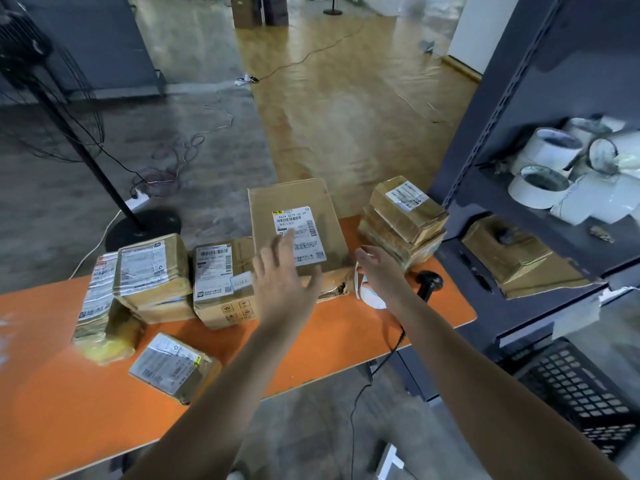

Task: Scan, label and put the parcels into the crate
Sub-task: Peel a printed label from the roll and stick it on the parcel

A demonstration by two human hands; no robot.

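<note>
Both hands are spread and empty, left hand (282, 282) over the near edge of the large parcel (298, 223), right hand (377, 271) just beside it, where a grab at its torn corner could tear the cardboard.

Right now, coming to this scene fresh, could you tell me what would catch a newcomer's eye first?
The bright orange table stands out first, strewn with taped cardboard parcels. At its far middle lies the large flat parcel, with both open hands stretched toward it: the left hand over its near edge, the right hand beside its right corner. A black crate sits low at the right.
</note>
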